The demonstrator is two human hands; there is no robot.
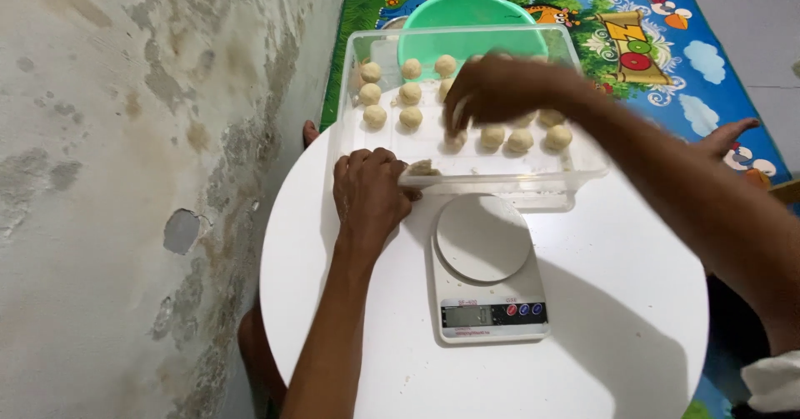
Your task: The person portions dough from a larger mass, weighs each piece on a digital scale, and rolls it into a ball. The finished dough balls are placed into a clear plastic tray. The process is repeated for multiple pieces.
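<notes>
Your right hand (pixel 500 90) sets a dough ball among about fourteen in the clear tray (pixel 583 165); your left hand (pixel 371 194) pinches the remaining dough lump (pixel 423 168).

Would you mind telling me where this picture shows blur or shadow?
Head view: the right hand over the clear tray is motion-blurred; the left hand and scale look sharp; soft arm shadows cross the white table.

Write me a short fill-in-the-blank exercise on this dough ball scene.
1. The dough balls lie in a clear plastic ____.
2. The right hand reaches over the balls, while the left hand holds a lump of ____.
3. The kitchen scale stands on a round ____ table.

Missing words: tray; dough; white
</notes>
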